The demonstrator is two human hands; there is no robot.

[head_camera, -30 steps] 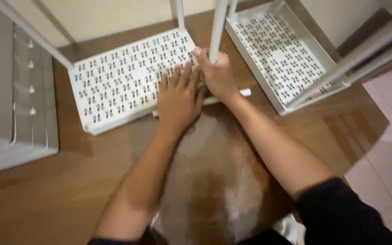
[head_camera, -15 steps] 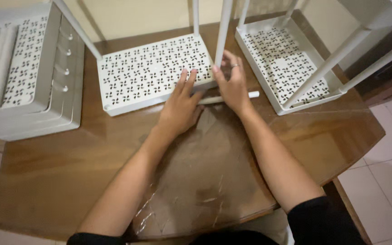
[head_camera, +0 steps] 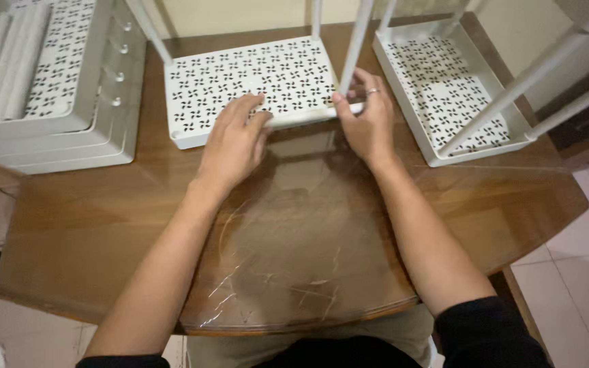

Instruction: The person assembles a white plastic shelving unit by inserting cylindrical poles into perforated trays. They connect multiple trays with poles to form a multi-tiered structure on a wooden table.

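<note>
A glossy brown worktop (head_camera: pixel 103 225) carried two perforated white trays (head_camera: pixel 240 75) at frame top. Left hand (head_camera: pixel 233 146) lay open on one; right hand (head_camera: pixel 369 126) pinched its corner post (head_camera: pixel 356 48).

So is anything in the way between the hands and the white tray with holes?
Nothing visible. The left hand rests on the white perforated tray, and the right hand touches its upright pole at the corner.

Warm, dim indoor light falls from above, glaring softly off the clear plastic sheet (head_camera: pixel 294 232) over the glossy brown wooden table (head_camera: pixel 69 225), with edges slightly soft.
</note>
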